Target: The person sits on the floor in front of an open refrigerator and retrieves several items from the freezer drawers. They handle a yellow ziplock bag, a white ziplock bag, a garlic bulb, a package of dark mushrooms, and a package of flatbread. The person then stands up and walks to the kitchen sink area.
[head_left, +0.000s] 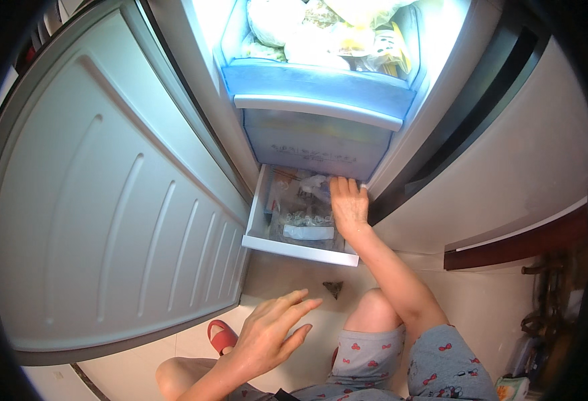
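Fingers [345, 187] inside open drawer [299, 248]

A white bottom freezer drawer [262, 220] holds clear plastic bags [301, 210], one with a white label. Above it sits a pale blue translucent drawer [317, 90] of whitish and yellow bags. The freezer door [113, 200] is pale grey. Grey shorts [434, 367] carry small red shapes; a red slipper [222, 336] rests on a cream tile floor [287, 274].

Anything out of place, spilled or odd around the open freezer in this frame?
One thing stands out: a small dark scrap lies on the floor just in front of the pulled-out bottom drawer, apart from everything else. What it is cannot be told. The right hand rests on bagged items inside the drawer; nothing looks spilled.
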`<action>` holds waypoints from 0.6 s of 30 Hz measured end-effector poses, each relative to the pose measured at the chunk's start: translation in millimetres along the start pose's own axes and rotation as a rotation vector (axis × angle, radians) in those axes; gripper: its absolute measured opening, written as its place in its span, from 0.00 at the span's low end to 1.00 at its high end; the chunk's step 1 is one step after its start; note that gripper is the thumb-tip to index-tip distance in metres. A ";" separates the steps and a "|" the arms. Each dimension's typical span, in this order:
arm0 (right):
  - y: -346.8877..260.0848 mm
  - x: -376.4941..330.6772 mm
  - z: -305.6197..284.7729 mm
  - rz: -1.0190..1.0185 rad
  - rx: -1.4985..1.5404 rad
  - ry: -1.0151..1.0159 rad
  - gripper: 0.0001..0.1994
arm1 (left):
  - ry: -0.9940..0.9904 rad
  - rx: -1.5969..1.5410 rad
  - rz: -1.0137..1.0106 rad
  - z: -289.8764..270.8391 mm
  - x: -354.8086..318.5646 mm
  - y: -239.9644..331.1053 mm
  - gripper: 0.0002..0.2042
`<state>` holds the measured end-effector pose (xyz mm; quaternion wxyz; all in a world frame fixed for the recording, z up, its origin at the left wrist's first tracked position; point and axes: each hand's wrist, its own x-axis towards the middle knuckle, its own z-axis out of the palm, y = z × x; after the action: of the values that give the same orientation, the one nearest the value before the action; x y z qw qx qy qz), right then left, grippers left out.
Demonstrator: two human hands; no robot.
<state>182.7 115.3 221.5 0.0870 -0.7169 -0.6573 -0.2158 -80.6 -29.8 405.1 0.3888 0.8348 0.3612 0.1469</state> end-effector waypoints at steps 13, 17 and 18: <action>-73.1 33.3 2.1 -0.785 0.621 0.015 0.14 | -0.024 0.006 0.057 1.4 2.2 -7.1 0.20; -69.8 36.0 17.7 -0.828 0.538 -0.306 0.16 | -0.018 0.026 0.082 0.5 -0.1 -12.2 0.21; -64.9 35.8 17.4 -0.804 0.575 -0.293 0.16 | -0.009 0.026 0.090 -0.1 -2.5 -13.6 0.21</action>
<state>124.0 162.7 210.8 0.0980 -0.3774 -0.9189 0.0599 -89.0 -25.6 395.1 0.3727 0.8557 0.3233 0.1558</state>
